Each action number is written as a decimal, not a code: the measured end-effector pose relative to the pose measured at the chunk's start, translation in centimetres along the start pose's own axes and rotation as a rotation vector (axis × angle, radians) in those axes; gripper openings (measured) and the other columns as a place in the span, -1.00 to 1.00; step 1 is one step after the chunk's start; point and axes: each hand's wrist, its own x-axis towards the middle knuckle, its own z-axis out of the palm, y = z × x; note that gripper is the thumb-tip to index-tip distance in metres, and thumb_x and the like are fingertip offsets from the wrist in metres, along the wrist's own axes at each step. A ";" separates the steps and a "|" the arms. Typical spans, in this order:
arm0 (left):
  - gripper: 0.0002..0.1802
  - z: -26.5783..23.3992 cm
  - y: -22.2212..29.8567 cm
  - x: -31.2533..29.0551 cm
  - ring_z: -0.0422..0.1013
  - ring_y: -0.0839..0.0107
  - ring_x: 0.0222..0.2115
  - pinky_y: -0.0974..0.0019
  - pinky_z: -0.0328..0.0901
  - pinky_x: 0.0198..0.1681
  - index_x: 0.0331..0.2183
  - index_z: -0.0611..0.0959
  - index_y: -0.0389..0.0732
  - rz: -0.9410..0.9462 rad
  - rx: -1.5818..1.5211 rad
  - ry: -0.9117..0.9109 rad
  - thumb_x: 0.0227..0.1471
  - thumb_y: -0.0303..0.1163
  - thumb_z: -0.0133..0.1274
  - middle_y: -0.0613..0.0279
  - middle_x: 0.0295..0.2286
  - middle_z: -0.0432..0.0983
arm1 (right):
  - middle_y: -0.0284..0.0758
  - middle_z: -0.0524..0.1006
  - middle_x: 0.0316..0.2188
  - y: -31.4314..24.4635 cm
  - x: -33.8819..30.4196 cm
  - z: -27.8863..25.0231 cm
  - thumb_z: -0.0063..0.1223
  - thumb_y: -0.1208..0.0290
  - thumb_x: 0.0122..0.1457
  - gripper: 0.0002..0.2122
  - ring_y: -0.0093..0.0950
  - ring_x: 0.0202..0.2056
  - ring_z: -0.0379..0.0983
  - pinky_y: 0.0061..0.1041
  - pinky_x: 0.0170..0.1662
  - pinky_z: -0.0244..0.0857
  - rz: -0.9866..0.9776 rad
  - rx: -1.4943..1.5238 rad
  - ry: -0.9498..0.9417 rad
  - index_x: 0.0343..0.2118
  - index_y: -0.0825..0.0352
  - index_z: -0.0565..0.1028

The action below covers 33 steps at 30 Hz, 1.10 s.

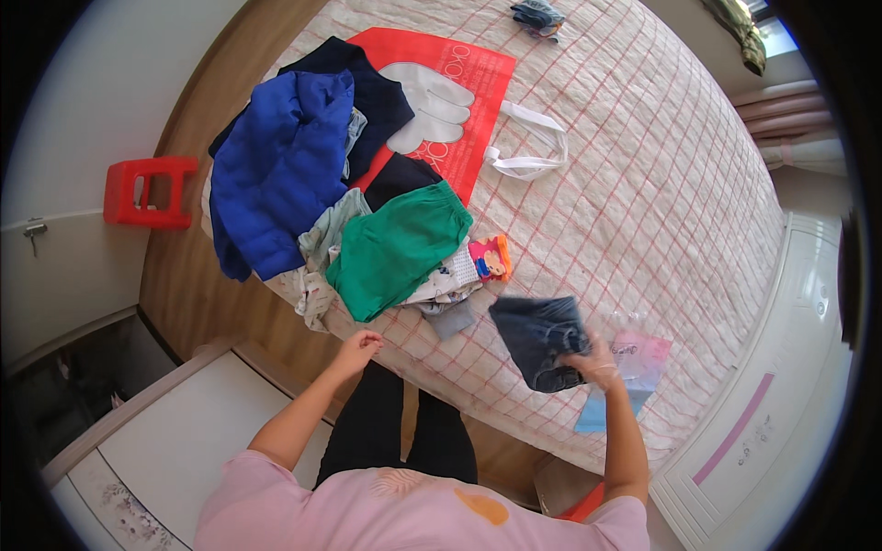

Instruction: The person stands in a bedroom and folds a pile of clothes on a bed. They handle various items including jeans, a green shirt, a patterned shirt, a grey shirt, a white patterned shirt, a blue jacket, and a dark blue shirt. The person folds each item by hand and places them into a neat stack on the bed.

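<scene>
My right hand [593,365] grips a small dark denim garment [540,338] and holds it just above the bed's near edge. Under and beside that hand lie clear plastic bags [634,360] with pink and blue parts. My left hand [356,349] is loosely curled with nothing in it, hovering at the bed's near edge below a pile of clothes. The pile holds a green garment [397,246], a blue puffer jacket [280,170], a dark navy garment [378,96] and light patterned pieces [317,275].
The bed [634,184] has a cream cover with red checks. A red tote bag with white handles [464,92] lies behind the pile, and a small dark garment [537,16] farther back. A red stool [147,191] stands on the floor at left. White furniture [781,404] is at right.
</scene>
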 end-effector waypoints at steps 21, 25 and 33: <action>-0.79 -7.2 11.1 5.0 0.37 0.50 -0.35 0.45 0.28 -0.29 -0.29 0.48 -0.29 0.304 0.167 0.312 -0.09 -0.53 -0.01 0.25 -0.37 0.45 | -0.13 0.44 -0.20 -14.4 21.8 15.9 0.27 0.24 -0.21 -0.28 -0.37 -0.22 0.40 -0.49 -0.21 0.29 0.071 0.497 0.043 0.01 0.49 0.20; -0.73 -7.7 12.7 3.4 0.37 0.49 -0.34 0.45 0.28 -0.27 -0.24 0.44 -0.32 0.174 -0.117 0.229 -0.06 -0.46 0.01 0.23 -0.35 0.44 | -0.12 0.49 -0.38 -17.4 21.1 16.5 0.24 0.40 -0.25 -0.54 -0.28 -0.29 0.42 -0.41 -0.20 0.26 -0.031 0.240 0.216 -0.20 0.40 0.38; -0.60 -6.1 19.0 -1.4 0.38 0.38 -0.30 0.32 0.28 -0.19 -0.17 0.40 -0.31 0.117 -0.574 0.150 -0.16 -0.54 0.03 0.19 -0.29 0.41 | -0.17 0.43 -0.32 -28.1 4.2 20.8 0.04 0.61 -0.21 -0.65 -0.23 -0.26 0.37 -0.37 -0.17 0.26 -0.731 0.241 -0.086 -0.25 0.36 0.39</action>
